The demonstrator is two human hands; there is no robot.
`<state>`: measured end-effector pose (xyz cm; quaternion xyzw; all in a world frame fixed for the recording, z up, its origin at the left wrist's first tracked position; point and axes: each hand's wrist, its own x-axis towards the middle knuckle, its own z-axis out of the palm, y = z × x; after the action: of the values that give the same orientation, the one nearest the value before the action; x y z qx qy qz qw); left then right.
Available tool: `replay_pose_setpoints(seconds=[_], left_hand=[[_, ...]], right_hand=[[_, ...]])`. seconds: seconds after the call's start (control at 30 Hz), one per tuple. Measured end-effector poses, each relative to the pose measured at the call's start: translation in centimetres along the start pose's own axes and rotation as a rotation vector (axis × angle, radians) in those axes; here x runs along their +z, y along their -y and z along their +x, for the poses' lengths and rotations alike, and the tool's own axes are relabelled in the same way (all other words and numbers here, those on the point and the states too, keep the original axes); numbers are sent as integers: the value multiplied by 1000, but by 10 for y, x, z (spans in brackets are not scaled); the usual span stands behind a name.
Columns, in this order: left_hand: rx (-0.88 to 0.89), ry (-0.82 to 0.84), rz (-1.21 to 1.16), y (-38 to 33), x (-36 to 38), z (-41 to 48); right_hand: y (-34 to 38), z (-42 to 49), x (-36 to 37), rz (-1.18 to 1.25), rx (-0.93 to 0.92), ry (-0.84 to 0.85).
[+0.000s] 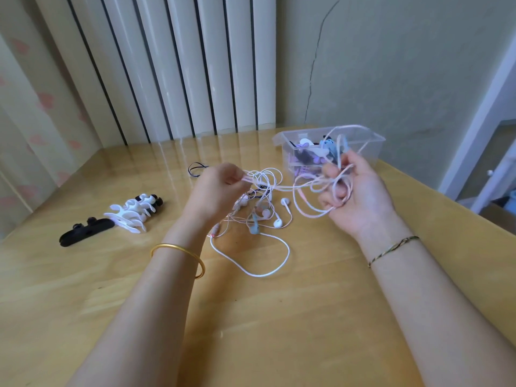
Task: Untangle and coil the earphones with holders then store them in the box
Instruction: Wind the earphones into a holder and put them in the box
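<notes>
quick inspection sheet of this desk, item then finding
surface: glossy wooden table
job's things: tangled earphones mid-table; white holders and black holder at left; clear box back right, with items inside
clutter: thin dark cord beyond the left hand
grips: left hand pinches the pink cable; right hand holds its loops
cables: white cable lies in a loose loop on the table
surroundings: white slats and cracked wall behind
</notes>
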<state>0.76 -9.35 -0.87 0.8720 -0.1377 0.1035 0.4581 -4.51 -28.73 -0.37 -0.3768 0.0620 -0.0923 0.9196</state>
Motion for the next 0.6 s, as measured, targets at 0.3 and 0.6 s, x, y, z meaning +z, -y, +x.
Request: replay_pose_setpoints(seconds=[0.3, 0.6], left_hand=[[-1, -230, -388, -20, -8, -2], [-13, -133, -403, -29, -8, -6]], right_hand=[[-9, -16, 7, -1672, -396, 46], [1, -4, -12, -1513, -328, -203]])
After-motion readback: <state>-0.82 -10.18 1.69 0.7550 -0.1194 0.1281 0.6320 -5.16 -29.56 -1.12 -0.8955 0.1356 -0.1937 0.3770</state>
